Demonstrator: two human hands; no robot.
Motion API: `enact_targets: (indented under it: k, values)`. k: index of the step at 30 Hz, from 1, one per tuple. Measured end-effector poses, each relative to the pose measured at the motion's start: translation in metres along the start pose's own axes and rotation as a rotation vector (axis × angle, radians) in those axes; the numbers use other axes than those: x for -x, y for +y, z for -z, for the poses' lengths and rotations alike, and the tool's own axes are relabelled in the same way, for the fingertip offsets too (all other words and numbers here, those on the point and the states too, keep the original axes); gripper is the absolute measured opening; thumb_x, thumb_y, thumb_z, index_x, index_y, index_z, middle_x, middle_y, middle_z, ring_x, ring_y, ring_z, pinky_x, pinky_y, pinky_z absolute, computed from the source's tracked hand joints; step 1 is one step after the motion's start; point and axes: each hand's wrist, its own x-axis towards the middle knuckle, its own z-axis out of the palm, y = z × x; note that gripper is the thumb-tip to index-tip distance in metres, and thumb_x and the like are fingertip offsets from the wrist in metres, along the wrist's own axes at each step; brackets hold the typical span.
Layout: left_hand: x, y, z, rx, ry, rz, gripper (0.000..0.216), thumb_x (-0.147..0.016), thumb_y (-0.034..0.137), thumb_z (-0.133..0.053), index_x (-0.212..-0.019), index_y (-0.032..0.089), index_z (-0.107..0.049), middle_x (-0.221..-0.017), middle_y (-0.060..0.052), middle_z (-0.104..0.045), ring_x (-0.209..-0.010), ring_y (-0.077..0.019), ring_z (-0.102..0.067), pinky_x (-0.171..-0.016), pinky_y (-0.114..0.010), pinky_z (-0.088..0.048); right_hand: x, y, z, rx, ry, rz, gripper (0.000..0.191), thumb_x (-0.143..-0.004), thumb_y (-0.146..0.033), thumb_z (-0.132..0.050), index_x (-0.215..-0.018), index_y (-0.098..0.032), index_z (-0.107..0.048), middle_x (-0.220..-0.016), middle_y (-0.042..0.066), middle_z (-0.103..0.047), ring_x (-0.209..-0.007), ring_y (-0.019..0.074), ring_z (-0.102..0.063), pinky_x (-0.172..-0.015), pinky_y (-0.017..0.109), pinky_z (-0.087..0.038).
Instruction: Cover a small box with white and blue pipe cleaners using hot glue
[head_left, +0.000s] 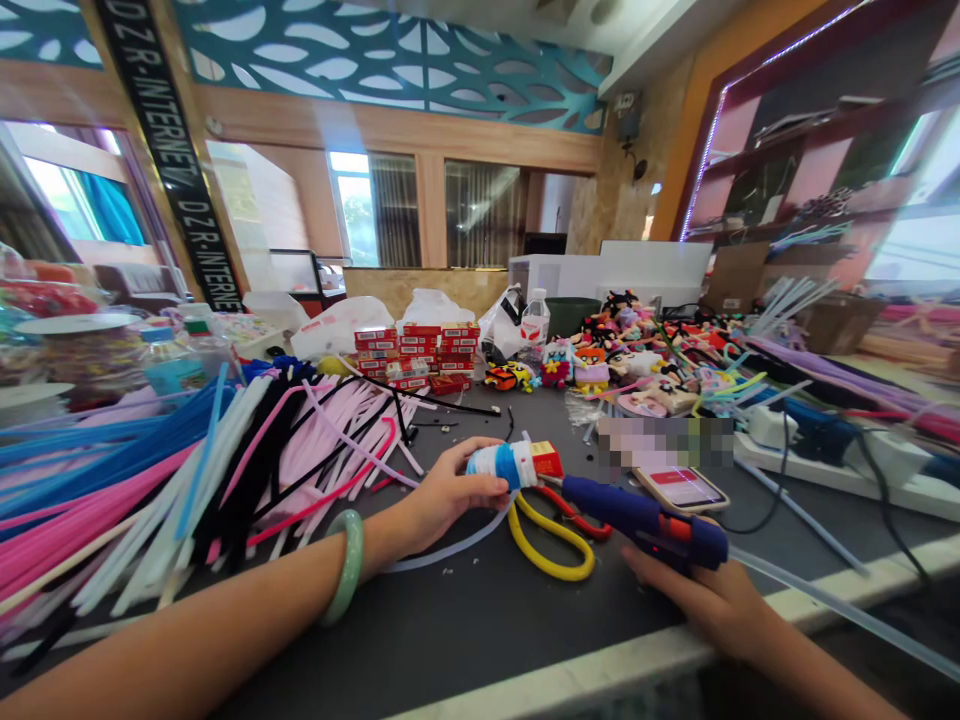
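My left hand (450,495) is closed around a small red box wrapped in blue and white pipe cleaner (499,462); one red-and-yellow end of the box (547,460) is bare. A pale length of pipe cleaner (469,545) trails below it to the table. In my right hand (705,595) is a dark blue hot glue gun (626,512), its nozzle pointing left at the wrapped box. Whether the tip touches is hard to tell. Beneath them lies a pair of scissors with one yellow and one red handle loop (551,570).
Bundles of coloured pipe cleaners (150,500) cover the left side. Stacked small red boxes (416,350), a plastic bottle (535,318) and finished fuzzy figures (592,368) stand behind. On the right are a phone (682,487) and a white power strip (840,475) with cables.
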Motion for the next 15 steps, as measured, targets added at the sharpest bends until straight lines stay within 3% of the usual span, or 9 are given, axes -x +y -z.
enact_targets:
  k: [10, 15]
  values:
    - [0.0007, 0.0010, -0.0013, -0.009, 0.003, 0.007, 0.052, -0.051, 0.021, -0.081, -0.098, 0.014, -0.058, -0.082, -0.002, -0.064, -0.068, -0.0144, -0.062, -0.067, -0.029, -0.050, 0.0037, 0.0040, -0.0029, 0.023, 0.028, 0.018, 0.036, -0.075, -0.052, -0.057, -0.056, -0.023, -0.062, -0.051, 0.001, -0.062, -0.049, 0.0199, -0.059, -0.045, 0.028, -0.049]
    - [0.0004, -0.0009, 0.0008, -0.018, -0.019, -0.016, 0.045, -0.059, 0.028, -0.078, -0.097, 0.013, -0.059, -0.079, -0.003, -0.065, -0.065, -0.0142, -0.062, -0.065, -0.028, -0.049, 0.0050, 0.0075, -0.0056, 0.013, 0.042, 0.054, 0.039, -0.079, -0.054, -0.055, -0.056, -0.023, -0.062, -0.050, 0.000, -0.061, -0.047, 0.0185, -0.058, -0.044, 0.027, -0.048]
